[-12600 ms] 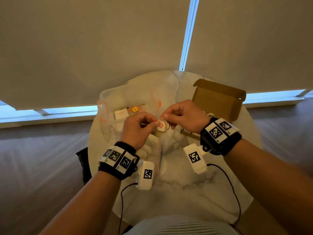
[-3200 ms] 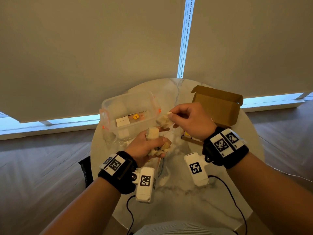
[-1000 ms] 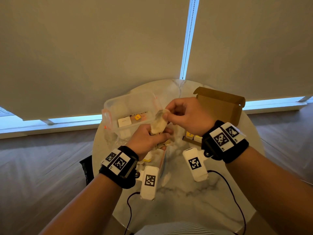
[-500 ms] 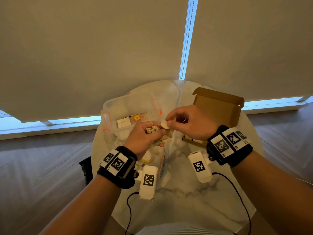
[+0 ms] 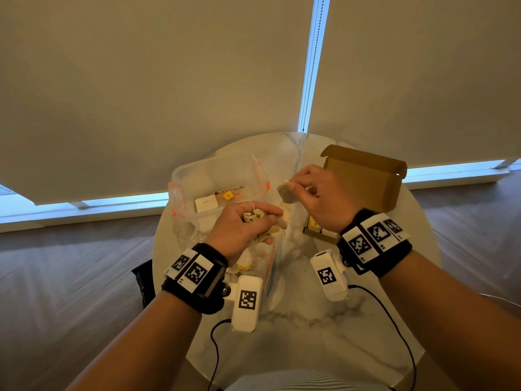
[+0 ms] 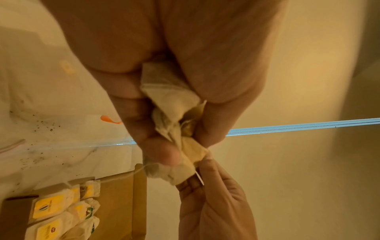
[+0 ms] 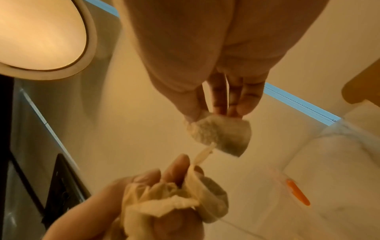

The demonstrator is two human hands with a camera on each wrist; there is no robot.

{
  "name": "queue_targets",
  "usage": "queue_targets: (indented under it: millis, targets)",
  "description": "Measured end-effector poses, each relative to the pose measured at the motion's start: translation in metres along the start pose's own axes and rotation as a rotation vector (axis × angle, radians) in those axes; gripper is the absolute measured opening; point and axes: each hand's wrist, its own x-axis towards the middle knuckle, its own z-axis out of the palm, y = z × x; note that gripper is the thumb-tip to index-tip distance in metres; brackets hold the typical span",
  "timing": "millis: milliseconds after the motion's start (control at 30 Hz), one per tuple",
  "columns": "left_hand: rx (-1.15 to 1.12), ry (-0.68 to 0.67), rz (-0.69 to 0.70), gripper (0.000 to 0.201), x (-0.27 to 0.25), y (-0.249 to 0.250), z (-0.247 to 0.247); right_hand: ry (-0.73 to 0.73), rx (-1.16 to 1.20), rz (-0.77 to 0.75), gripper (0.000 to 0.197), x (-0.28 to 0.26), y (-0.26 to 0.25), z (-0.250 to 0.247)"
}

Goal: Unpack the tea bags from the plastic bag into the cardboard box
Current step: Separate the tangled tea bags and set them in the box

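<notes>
A: Where do the hands stand?

B: The left hand [image 5: 242, 227] is clenched round a crumpled bunch of tea bags [image 6: 174, 116], held above the counter [image 5: 304, 328] in front of the person. The right hand [image 5: 318, 196] is raised a little higher and farther back, pinching a single tea bag [image 7: 222, 134] between thumb and fingertips.

A: Are the single bag and the bunch touching?

B: In the right wrist view they hang apart, though a thin strip of paper reaches from the bunch up toward the single bag. Whether it joins the two cannot be told.

A: And the cardboard box?

B: The cardboard box [image 5: 363, 176] sits on the right side of the counter, its lid standing open behind the right hand. The left wrist view shows several tea bags with yellow tags [image 6: 49, 207] already lying inside it.

A: The plastic bag?

B: The plastic bag [image 5: 267, 266] lies flat on the counter beneath the left hand, with a few bags visible in it. A clear plastic container [image 5: 217, 182] with orange clips stands at the back left, holding some small packets.
</notes>
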Motion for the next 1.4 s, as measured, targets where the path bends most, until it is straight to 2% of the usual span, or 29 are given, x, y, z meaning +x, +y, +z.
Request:
queue_targets:
  millis: [267,500,700,833,967,1133,1400]
  targets:
    - [-0.01,-0.024,0.023,0.013,-0.002,0.0,0.001,0.045,0.311,0.147,0.01,-0.006,0.006,-0.002]
    - [0.006,-0.018,0.044,0.014,-0.001,0.0,0.003,-0.015,0.278,0.15,0.014,-0.007,0.012,0.003]
    - [0.018,0.025,0.052,0.015,0.003,-0.004,0.005,-0.043,0.452,0.14,0.015,-0.01,0.007,0.006]
    - [0.031,0.049,0.022,0.014,0.005,-0.009,0.008,0.035,0.452,0.206,0.011,-0.008,0.015,0.009]
    - [0.022,0.124,-0.005,0.013,0.009,-0.015,0.009,0.064,0.447,0.214,0.025,-0.009,0.028,0.004]
    - [0.027,0.149,-0.041,0.013,0.016,-0.021,0.009,0.123,0.354,0.233,0.01,-0.013,0.045,-0.008]
    - [0.052,0.129,-0.074,0.012,0.027,-0.025,0.018,0.263,0.152,0.341,0.01,-0.018,0.103,-0.043]
